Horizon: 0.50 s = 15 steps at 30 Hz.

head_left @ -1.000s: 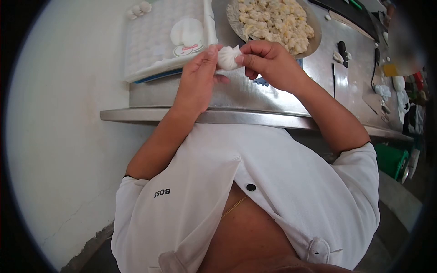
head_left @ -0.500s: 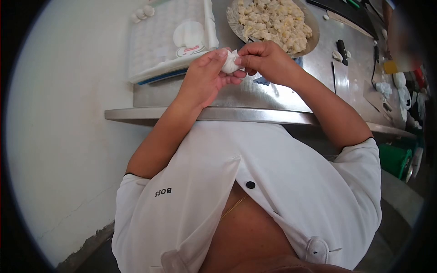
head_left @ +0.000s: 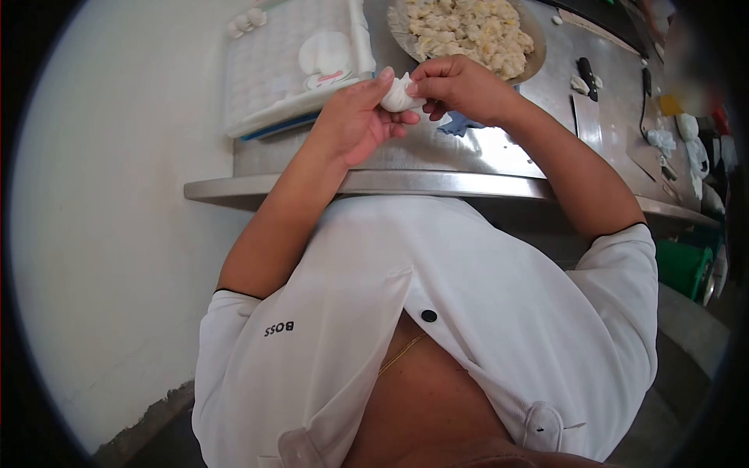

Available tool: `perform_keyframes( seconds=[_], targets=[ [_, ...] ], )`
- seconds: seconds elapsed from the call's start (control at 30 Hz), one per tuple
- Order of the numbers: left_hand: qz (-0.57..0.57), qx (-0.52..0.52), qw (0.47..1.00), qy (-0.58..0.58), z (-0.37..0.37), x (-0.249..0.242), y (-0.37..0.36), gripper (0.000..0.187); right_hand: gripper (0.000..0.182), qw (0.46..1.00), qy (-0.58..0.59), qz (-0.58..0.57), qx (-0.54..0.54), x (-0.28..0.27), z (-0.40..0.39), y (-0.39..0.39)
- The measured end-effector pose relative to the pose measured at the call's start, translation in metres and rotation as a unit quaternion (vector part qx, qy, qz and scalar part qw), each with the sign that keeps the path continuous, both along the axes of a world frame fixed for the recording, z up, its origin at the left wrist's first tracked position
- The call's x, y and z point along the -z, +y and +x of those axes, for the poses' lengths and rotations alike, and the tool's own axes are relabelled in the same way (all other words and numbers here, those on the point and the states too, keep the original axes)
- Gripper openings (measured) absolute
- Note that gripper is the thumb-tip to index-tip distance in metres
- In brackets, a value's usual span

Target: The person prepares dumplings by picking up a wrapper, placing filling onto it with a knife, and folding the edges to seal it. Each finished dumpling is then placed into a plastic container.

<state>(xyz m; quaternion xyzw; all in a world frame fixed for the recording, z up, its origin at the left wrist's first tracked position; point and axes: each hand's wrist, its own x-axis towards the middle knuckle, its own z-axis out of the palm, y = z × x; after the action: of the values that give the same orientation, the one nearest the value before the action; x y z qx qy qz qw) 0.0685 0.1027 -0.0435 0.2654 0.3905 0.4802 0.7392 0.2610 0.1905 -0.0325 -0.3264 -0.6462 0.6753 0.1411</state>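
A white pleated dough piece (head_left: 399,97) is held between my two hands above the steel table. My left hand (head_left: 360,118) has its thumb and fingers around the left side and underside of the dough. The thumb and fingers of my right hand (head_left: 456,87) pinch the dough's upper right edge. Just behind my hands stands a large round bowl (head_left: 533,65) of pale, lumpy filling (head_left: 476,35). What is inside the dough is hidden.
A white-rimmed tray (head_left: 296,101) with round wrappers (head_left: 324,53) lies at the back left. Under my right hand is a blue cloth (head_left: 460,125). A black-handled blade (head_left: 587,117) lies to the right. The steel table's front edge (head_left: 445,184) runs before my body.
The view has shifted slightly, and table items sit a little higher in it. My hands still hold the dough; its pinched top now looks more drawn out, and more of the blue cloth shows.
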Motion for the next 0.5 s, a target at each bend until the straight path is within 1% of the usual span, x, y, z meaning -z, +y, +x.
perform_keyframes(
  seconds=[0.13,0.2,0.23,0.3,0.5],
  targets=[
    [-0.01,-0.007,1.0,-0.007,-0.0017,-0.0005,-0.0011,0.034,0.025,0.999,0.018,-0.034,-0.029,0.0032,0.0032,0.0068],
    [-0.015,-0.016,1.0,-0.003,-0.0025,0.0009,-0.0012,0.035,0.024,0.996,0.047,-0.073,-0.03,0.0016,0.0036,0.006],
    [-0.021,-0.023,1.0,0.001,-0.0018,0.0004,-0.0016,0.035,0.024,0.996,0.048,-0.072,-0.032,0.0013,0.0031,0.0053],
    [-0.02,-0.027,0.999,0.009,0.0006,-0.0025,-0.0025,0.035,0.023,0.999,0.029,-0.023,-0.039,0.0035,0.0017,0.0034],
    [-0.017,-0.016,1.0,0.012,-0.0009,-0.0032,-0.0038,0.035,0.023,1.0,0.016,-0.004,-0.027,0.0052,-0.0019,0.0006]
  ],
)
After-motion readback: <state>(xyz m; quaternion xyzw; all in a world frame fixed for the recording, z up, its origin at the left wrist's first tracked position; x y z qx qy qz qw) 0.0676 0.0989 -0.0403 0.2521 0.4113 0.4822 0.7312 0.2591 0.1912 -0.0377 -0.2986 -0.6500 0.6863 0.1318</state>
